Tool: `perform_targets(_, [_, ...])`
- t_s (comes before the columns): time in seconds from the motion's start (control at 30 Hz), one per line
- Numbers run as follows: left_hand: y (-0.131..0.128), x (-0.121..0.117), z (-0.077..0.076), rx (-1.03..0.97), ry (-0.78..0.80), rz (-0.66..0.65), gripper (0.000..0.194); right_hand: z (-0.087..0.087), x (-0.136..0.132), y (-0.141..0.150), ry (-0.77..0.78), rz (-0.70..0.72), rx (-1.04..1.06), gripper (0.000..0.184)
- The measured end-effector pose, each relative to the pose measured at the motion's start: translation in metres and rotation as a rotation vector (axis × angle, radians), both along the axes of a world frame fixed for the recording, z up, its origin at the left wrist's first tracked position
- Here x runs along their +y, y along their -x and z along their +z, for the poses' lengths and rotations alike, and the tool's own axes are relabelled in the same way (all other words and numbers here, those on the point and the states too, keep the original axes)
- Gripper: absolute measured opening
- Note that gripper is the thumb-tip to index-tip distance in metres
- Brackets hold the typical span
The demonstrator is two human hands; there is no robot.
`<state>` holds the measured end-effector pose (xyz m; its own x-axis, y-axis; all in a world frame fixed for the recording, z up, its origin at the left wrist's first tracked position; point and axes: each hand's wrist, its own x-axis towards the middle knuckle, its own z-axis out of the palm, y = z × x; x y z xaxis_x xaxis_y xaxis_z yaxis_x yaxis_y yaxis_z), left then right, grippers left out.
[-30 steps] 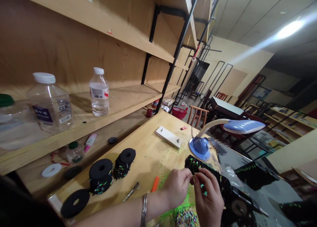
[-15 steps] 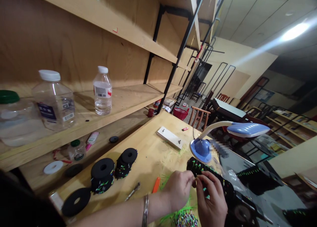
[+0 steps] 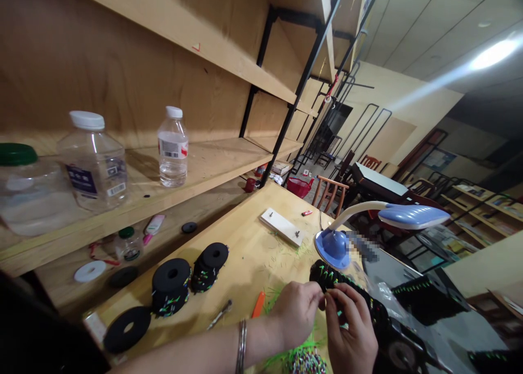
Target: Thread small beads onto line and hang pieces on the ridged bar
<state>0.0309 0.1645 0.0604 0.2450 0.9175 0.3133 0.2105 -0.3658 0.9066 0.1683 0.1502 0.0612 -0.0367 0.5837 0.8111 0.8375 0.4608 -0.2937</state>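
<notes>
My left hand (image 3: 296, 314), with metal bangles at its wrist, is closed in a pinch. Its fingertips meet those of my right hand (image 3: 353, 327), pinched too; whatever lies between them is too small and covered to make out. Just behind the fingers is a black ribbed roll (image 3: 321, 270) dotted with green bits, partly hidden by both hands. Below them sits a heap of tiny multicoloured bead-like pieces (image 3: 307, 361), with thin green strands (image 3: 275, 303) scattered around it. An orange strip-like thing (image 3: 258, 304) lies left of my left hand, near a thin metal tool (image 3: 220, 313).
Two stacks of black foam spools (image 3: 171, 276) and a loose black ring (image 3: 127, 329) are on the table's left. A white board (image 3: 281, 226) and a blue desk lamp (image 3: 333, 249) stand farther back. Plastic bottles (image 3: 172, 151) line the shelf. A dark machine (image 3: 404, 352) sits at right.
The whole view has shifted slightly, so things appear a little farther right. Both hands keep the same pinched pose at the roll.
</notes>
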Motion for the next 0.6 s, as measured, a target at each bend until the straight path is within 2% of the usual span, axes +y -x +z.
perform_targets(0.6, [0.002,0.0014,0.0003,0.03,-0.018,-0.002,0.026,0.0069,0.0007,0.0031,0.043,-0.075,-0.064,0.035])
